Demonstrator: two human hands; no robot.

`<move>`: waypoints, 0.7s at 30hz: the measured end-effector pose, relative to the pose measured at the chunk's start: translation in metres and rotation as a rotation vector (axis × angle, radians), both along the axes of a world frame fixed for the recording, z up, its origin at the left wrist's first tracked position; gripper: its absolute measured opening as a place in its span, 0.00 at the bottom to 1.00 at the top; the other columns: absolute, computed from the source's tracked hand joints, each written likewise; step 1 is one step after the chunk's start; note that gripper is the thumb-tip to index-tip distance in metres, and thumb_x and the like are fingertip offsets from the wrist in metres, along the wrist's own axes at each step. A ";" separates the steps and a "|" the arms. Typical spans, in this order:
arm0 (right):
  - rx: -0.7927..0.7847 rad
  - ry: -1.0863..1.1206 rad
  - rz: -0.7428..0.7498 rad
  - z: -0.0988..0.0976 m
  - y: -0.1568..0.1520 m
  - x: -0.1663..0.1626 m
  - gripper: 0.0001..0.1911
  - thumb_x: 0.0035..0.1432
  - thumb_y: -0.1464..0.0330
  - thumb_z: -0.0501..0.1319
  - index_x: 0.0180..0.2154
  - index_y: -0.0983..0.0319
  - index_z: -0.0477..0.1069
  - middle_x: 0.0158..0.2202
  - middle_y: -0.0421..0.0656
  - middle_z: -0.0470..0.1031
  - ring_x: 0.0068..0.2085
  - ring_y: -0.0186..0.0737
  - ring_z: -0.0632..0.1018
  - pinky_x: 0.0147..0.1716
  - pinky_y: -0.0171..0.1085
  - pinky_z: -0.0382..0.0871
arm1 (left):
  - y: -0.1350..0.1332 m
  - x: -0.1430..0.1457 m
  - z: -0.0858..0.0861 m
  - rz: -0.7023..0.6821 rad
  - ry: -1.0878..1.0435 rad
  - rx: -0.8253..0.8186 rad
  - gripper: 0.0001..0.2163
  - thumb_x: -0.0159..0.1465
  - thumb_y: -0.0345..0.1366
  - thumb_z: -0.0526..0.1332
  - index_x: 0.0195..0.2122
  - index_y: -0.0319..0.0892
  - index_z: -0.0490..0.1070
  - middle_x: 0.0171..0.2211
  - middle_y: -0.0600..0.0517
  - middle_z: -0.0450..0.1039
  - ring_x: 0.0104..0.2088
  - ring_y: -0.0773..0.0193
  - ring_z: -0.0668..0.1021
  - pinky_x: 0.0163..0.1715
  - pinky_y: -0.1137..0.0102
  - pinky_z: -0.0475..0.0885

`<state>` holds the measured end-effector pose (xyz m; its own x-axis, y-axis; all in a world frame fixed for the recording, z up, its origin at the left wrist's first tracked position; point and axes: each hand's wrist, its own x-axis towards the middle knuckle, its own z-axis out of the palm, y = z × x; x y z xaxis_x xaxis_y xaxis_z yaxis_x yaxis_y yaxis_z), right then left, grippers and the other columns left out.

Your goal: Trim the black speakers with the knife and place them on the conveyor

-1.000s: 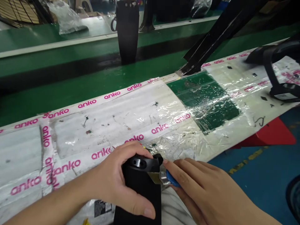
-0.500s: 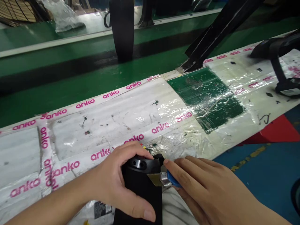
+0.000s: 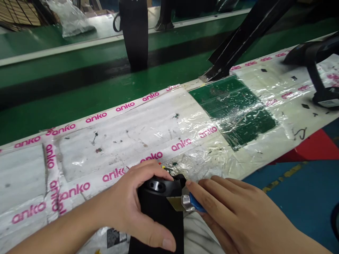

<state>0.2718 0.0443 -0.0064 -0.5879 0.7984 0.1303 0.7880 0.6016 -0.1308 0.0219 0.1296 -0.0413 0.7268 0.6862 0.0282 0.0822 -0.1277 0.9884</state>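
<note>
My left hand [image 3: 132, 208] is wrapped round the top of a tall black plastic part [image 3: 161, 215] that stands at the near edge of the bench. My right hand [image 3: 233, 215] grips a blue-handled utility knife [image 3: 189, 203], whose blade lies against the upper right side of the black part, with the forefinger stretched along the knife to the part's rim. The knife's handle is mostly hidden inside the fist.
The bench top [image 3: 137, 130] is covered in white foam, clear film and pink "anko" tape, with a green patch [image 3: 235, 113] to the right. Black plastic parts [image 3: 317, 67] lie at far right. A green conveyor [image 3: 79, 95] runs behind, with a tall black part [image 3: 134, 31] on it.
Both hands, the knife and the black part have stayed almost still; the view has shifted a little, so the background parts sit slightly further left.
</note>
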 end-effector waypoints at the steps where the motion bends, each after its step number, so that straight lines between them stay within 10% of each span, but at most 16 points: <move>1: -0.003 0.001 0.001 0.000 0.000 0.000 0.22 0.61 0.78 0.52 0.57 0.66 0.65 0.35 0.46 0.82 0.29 0.49 0.81 0.22 0.45 0.71 | 0.000 0.000 0.001 -0.003 0.001 -0.001 0.30 0.46 0.52 0.82 0.47 0.52 0.75 0.38 0.55 0.76 0.34 0.60 0.78 0.36 0.68 0.72; 16: 0.088 -0.089 0.001 0.003 0.002 -0.005 0.17 0.79 0.69 0.40 0.52 0.65 0.65 0.31 0.43 0.79 0.27 0.46 0.81 0.22 0.44 0.65 | 0.001 0.003 -0.003 -0.067 -0.034 -0.006 0.25 0.51 0.50 0.80 0.41 0.46 0.72 0.36 0.53 0.70 0.35 0.60 0.74 0.34 0.68 0.69; 21: -0.035 -0.136 -0.013 0.004 0.003 -0.009 0.08 0.69 0.75 0.50 0.42 0.57 0.63 0.25 0.38 0.72 0.18 0.44 0.75 0.17 0.43 0.57 | 0.000 0.005 0.006 -0.091 0.028 -0.036 0.20 0.51 0.45 0.79 0.34 0.44 0.70 0.35 0.54 0.67 0.35 0.60 0.73 0.36 0.67 0.69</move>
<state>0.2623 0.0475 -0.0022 -0.5877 0.8088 0.0222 0.8077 0.5880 -0.0429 0.0271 0.1292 -0.0349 0.7865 0.6173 -0.0167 0.0999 -0.1004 0.9899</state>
